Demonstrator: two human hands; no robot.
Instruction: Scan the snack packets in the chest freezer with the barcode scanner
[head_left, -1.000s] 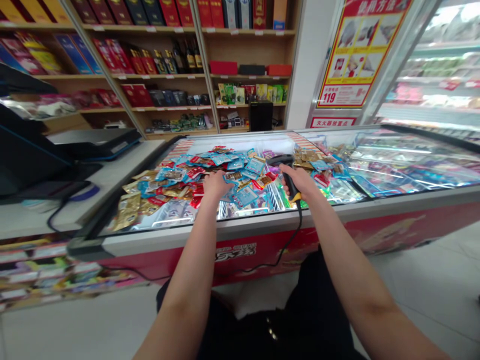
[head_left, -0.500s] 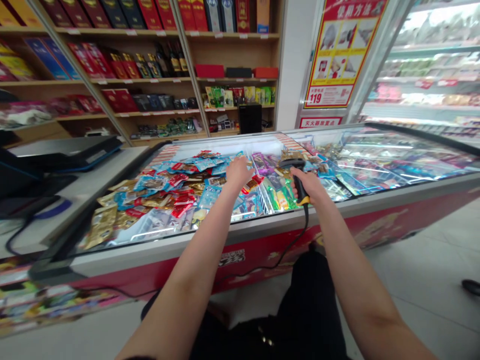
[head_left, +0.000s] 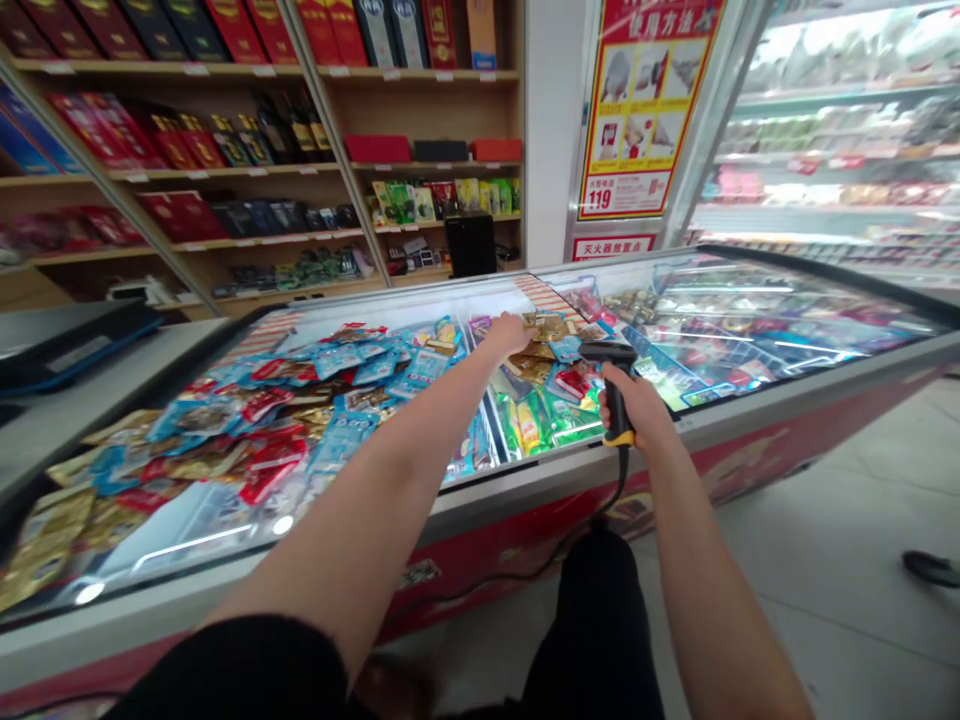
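My right hand (head_left: 639, 405) is wrapped round the yellow-trimmed grip of a black barcode scanner (head_left: 611, 375), which points over the glass lid of a chest freezer (head_left: 525, 480); its cord hangs down the front. My left hand (head_left: 510, 332) reaches far across the lid and rests on a cluster of gold snack packets (head_left: 546, 330) near the back. Its fingers are curled down, and I cannot make out whether they grip a packet. A big heap of blue, red and gold packets (head_left: 300, 400) covers the lid to the left.
A counter (head_left: 67, 400) with a dark device stands at the left. Shelves of boxed goods (head_left: 225, 130) fill the back wall. An open chiller (head_left: 825, 160) and a red poster (head_left: 645, 100) stand at the right. A shoe (head_left: 930, 568) shows on the tiled floor.
My left hand has moved right and farther back, from the blue packets to the gold ones. The scanner hand has shifted right too, and the view has swung rightwards along the freezer.
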